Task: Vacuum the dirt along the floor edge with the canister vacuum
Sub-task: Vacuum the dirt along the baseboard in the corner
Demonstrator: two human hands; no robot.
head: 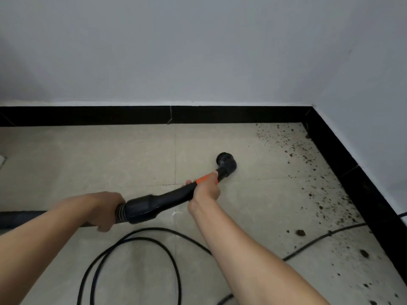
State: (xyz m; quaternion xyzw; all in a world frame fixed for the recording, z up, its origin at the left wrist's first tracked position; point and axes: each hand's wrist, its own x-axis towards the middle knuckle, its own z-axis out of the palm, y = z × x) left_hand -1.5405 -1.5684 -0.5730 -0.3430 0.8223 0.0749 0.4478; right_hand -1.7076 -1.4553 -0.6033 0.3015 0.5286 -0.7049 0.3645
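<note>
Dirt [311,195] lies right of the nozzle [226,162], beyond the right hand's [206,188] grip.

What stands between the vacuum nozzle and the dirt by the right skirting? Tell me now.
Nothing visible: bare tile separates the nozzle from the dirt. The black cable crosses the floor nearer the person, off that path.

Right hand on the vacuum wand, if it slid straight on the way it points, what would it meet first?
The round brush nozzle at the wand tip, just ahead of the right hand. Past it, likely the scattered dirt near the black baseboard.
</note>
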